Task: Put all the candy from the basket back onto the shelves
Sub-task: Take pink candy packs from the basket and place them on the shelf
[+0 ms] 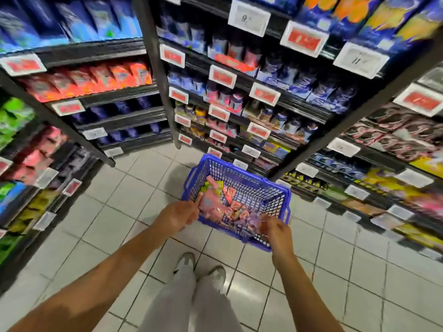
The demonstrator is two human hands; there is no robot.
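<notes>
While the blue basket (236, 200) sits on the tiled floor (124, 207) just in front of the candy shelves (239, 111), both hands reach into it. The left hand (178, 215), at the basket's near-left rim, appears to pinch a pink packet (211, 207); the right hand (275, 230) curls over the near-right corner, though its grip is too blurred to judge. Most candy (233, 210) lies heaped inside the basket. Lifting one product type at a time should make matching it to its shelf row easier.

You look through one wide-angle head camera, aimed forward and steeply down. The blue basket (236, 202) on the tiled floor (115, 212) sits near, with shelves (239, 97) rising just beyond.
</notes>
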